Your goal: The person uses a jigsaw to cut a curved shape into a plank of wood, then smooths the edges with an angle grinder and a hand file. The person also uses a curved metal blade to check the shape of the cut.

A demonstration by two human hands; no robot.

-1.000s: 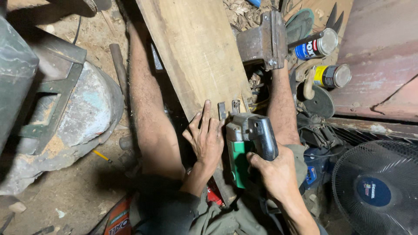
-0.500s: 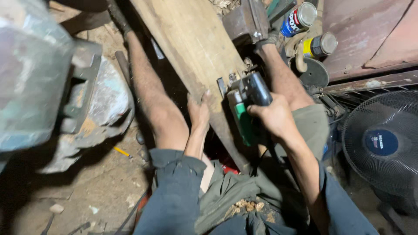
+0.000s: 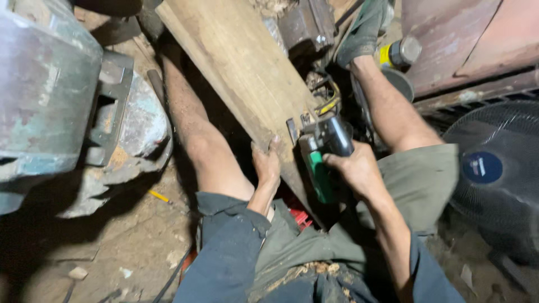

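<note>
The person sits on the dirt floor (image 3: 112, 247) with a long wooden plank (image 3: 241, 67) running diagonally between their bare legs. The right hand (image 3: 356, 171) is wrapped tight around the handle of a handheld power tool (image 3: 324, 151) with a dark body and a green grip, most likely a small saw or planer; its front end sits against the plank's right edge, near the lower end of the board. The left hand (image 3: 266, 165) is closed over the plank's lower left edge, fingers curled on top, pinning it down just beside the tool.

Compared with a second ago, the left hand has gone from lying flat and spread on the wood to clamping the edge, and the tool has slid across to the plank's right side. The camera has also dipped and swung left, so the grey-green machine casing (image 3: 45, 95) now fills more of the left side. Judging from this, the person has steadied the board more firmly as the tool meets the wood, so cutting or shaping at this end looks to be in hand.

A yellow-topped spray can (image 3: 398, 53) lies near the right foot, a dark metal vise or clamp (image 3: 306, 25) stands at the plank's upper right, and a black fan (image 3: 494, 174) stands at the right.
</note>
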